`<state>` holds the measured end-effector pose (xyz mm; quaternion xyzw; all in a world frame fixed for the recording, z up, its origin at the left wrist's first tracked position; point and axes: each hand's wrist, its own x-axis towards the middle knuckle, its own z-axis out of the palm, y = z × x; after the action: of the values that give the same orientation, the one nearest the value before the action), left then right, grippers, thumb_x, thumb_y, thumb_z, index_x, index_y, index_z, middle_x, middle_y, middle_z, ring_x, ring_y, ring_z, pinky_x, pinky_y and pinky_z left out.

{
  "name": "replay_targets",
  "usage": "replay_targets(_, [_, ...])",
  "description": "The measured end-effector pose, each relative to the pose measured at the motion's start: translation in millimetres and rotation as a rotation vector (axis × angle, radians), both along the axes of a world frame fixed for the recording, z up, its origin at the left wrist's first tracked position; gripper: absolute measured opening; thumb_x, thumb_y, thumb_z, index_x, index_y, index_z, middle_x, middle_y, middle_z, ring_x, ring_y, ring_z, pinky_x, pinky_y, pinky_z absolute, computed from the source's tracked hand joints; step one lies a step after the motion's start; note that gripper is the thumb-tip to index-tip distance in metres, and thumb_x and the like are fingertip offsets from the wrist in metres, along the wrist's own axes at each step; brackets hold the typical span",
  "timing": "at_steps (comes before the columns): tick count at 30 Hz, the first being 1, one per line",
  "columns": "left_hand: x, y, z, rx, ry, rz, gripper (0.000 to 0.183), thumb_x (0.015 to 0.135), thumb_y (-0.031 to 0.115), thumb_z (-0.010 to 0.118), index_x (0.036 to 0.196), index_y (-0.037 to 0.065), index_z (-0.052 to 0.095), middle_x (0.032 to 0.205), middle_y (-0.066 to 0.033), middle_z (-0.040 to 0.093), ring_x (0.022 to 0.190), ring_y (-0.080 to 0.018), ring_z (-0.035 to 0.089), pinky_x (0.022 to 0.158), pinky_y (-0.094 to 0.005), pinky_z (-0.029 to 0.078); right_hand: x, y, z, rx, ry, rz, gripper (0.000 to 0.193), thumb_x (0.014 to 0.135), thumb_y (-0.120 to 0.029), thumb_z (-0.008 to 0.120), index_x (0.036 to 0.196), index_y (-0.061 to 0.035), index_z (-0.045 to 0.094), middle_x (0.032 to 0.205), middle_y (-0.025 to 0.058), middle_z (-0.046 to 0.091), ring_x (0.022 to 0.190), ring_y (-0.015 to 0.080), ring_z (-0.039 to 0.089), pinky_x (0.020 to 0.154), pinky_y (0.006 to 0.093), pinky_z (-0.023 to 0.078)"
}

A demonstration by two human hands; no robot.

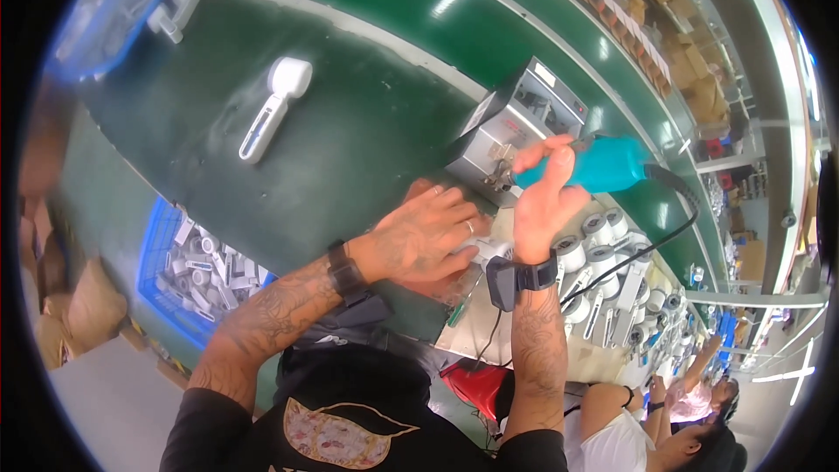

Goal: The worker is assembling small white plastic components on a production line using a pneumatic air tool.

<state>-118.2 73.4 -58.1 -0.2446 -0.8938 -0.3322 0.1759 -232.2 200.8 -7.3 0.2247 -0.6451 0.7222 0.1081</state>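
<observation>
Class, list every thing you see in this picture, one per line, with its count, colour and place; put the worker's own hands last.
Teal plastic electric screwdriver: one, teal with black cable, held above the bench at right.
Grey metal box machine: one, grey, on the green bench behind the hands.
White plastic handheld part: one, white, lying alone on the green bench surface.
Blue plastic crate: one, blue, filled with white parts, lower left.
Row of white round-headed parts: many, white, right of the hands.
Left hand: pressing down on a small white piece.
Right hand: grip closed on the screwdriver.
</observation>
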Motion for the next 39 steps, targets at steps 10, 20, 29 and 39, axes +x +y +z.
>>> replay_targets(10, [-3.1, -1.0, -7.8, 0.011, -0.019, 0.009, 0.030, 0.091, 0.024, 0.066, 0.118, 0.010, 0.067, 0.113, -0.0066, 0.061, 0.100, -0.0273, 0.053, 0.090, -0.0404, 0.044, 75.1, 44.7, 12.4, -0.020, -0.103, 0.066, 0.056, 0.102, -0.050, 0.055, 0.121, 0.0027, 0.051, 0.075, 0.0064, 0.053, 0.065, 0.0181, 0.053, 0.061, 0.0336, 0.045])
replay_targets(20, [-2.0, -2.4, 3.4, -0.002, -0.128, -0.006, 0.031, 0.092, 0.023, 0.067, 0.121, 0.011, 0.067, 0.115, -0.0057, 0.063, 0.103, -0.0262, 0.054, 0.092, -0.0407, 0.044, 82.1, 54.2, -2.2, -0.037, -0.136, 0.104, 0.054, 0.100, -0.047, 0.059, 0.120, 0.0020, 0.050, 0.074, 0.0076, 0.054, 0.064, 0.0187, 0.054, 0.062, 0.0356, 0.046])
replay_targets(29, [-1.4, 0.9, -2.4, -0.002, -0.073, -0.005, 0.030, 0.091, 0.024, 0.066, 0.117, 0.010, 0.064, 0.105, -0.0046, 0.060, 0.102, -0.0250, 0.052, 0.090, -0.0406, 0.044, 86.9, 56.5, -15.7, -0.058, -0.124, 0.160, 0.045, 0.099, -0.044, 0.060, 0.105, -0.0013, 0.048, 0.073, 0.0096, 0.054, 0.064, 0.0220, 0.054, 0.063, 0.0366, 0.047])
replay_targets(39, [-0.7, 8.3, 6.5, -0.036, -0.019, -0.012, 0.039, 0.085, 0.021, 0.070, 0.121, 0.007, 0.064, 0.124, -0.0074, 0.062, 0.109, -0.0265, 0.057, 0.095, -0.0421, 0.046, 97.2, 50.4, -1.1, -0.071, -0.155, 0.112, 0.043, 0.099, -0.044, 0.060, 0.106, -0.0032, 0.051, 0.074, 0.0094, 0.054, 0.067, 0.0210, 0.054, 0.063, 0.0368, 0.047])
